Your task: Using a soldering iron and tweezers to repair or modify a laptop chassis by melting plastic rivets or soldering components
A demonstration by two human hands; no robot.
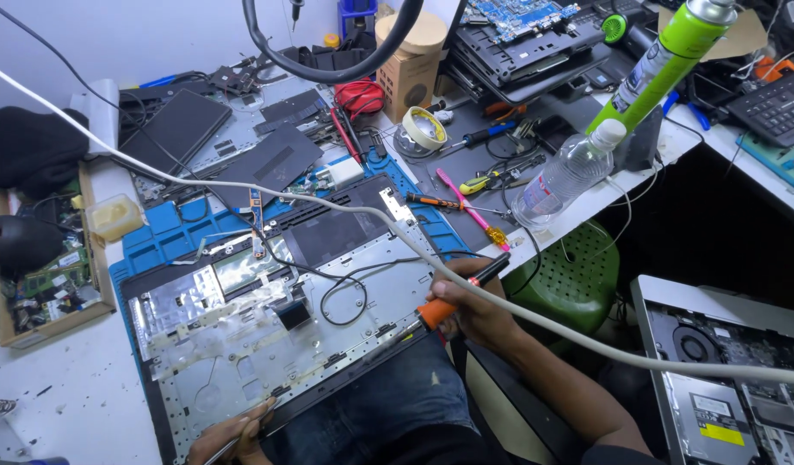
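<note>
Fingers (462, 303) of our right hand (476, 315) are wrapped around the orange-handled soldering iron (438, 308), its tip low over the opened laptop shell (276, 336) lying on the blue mat (169, 226) on the bench. Our left hand (235, 436) pinches the shell's near edge. We judge the loose black wire (345, 284) beside the tip could get scorched, and the white cable (354, 211) crossing our wrist could snag the iron.

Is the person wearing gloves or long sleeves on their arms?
No gloves and no sleeves in view. The right hand and its forearm are bare up to the picture's edge. The left hand is bare too, with no rings or watch showing. Blue jeans cover the lap.
</note>
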